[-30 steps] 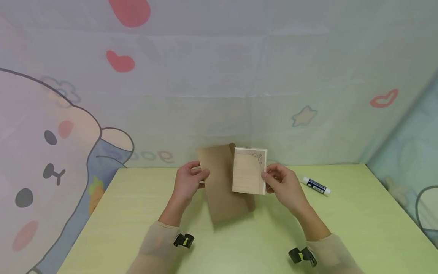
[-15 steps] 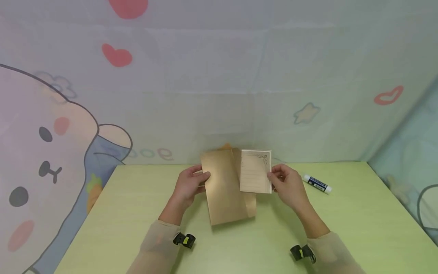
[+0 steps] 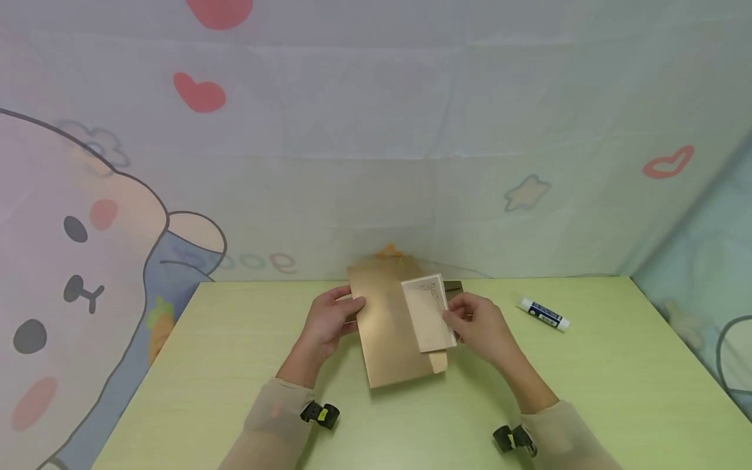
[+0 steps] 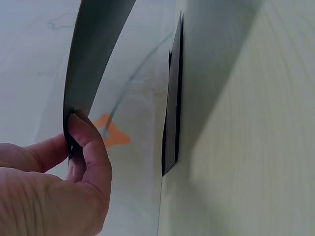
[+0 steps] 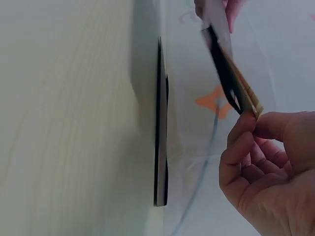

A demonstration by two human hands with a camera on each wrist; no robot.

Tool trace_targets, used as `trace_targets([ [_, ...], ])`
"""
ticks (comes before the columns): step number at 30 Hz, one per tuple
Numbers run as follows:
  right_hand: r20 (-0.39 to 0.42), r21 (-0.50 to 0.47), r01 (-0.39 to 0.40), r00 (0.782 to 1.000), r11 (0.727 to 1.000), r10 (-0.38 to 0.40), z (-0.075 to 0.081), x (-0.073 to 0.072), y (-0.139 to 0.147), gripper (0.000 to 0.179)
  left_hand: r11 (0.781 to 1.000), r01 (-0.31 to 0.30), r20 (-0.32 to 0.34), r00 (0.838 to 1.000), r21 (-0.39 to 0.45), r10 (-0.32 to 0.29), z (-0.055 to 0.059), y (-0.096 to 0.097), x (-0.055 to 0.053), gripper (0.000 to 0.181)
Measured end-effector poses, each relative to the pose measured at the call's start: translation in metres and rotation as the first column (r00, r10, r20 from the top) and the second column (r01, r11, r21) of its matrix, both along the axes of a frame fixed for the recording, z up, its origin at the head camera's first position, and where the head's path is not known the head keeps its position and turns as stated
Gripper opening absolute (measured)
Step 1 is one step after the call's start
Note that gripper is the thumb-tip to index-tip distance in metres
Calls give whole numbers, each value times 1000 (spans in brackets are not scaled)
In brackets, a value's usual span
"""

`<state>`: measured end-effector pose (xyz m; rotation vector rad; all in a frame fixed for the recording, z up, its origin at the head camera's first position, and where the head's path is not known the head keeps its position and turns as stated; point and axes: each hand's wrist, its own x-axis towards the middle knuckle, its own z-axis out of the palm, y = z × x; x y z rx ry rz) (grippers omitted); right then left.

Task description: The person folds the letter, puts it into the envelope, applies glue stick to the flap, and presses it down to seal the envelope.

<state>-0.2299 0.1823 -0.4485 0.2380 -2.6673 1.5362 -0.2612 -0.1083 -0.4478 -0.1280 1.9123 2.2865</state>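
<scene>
Pinching a brown envelope point(image 3: 384, 329) in left hand point(image 3: 330, 320) fingers; gripping cream paper point(image 3: 427, 320) in right hand point(image 3: 483, 326) fingers, with a glue stick point(image 3: 544, 314) right of them.

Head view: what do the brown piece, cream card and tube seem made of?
Brown piece: seemingly paper or thin card; slight bend, soft sheen. Cream card: apparently matte paper; thin, with printed scrollwork. Tube: probably smooth plastic; even cylinder, white ends.

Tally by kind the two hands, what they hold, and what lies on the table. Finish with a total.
Hands: 2 (left hand, right hand)
Brown folded paper: 1
Cream card bundle: 1, sheets too close to count
Glue stick: 1
Dark flat item: 1
Total: 6
</scene>
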Motion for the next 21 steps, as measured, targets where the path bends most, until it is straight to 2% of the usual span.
trace_targets([
  [3,-117,131,7,993,991,9,2,4,-6,4,1000,-11,-9,1000,-13,11,-1,2,1,43],
  [7,-277,282,36,960,959,46,8,11,-14,5,999,-17,-30,999,-49,15,0,3,3,45],
  [12,-394,410,81,914,908,96,16,20,-23,5,996,-8,-54,999,-85,3,5,4,7,45],
  [16,-449,470,100,882,877,140,14,24,-29,7,995,1,-56,998,-95,-6,8,5,9,44],
  [18,-435,464,87,889,882,141,12,24,-31,6,995,7,-53,999,-96,-12,7,6,9,44],
  [21,-341,402,48,935,914,101,9,22,-30,2,996,20,-38,999,-90,-23,6,6,8,43],
])
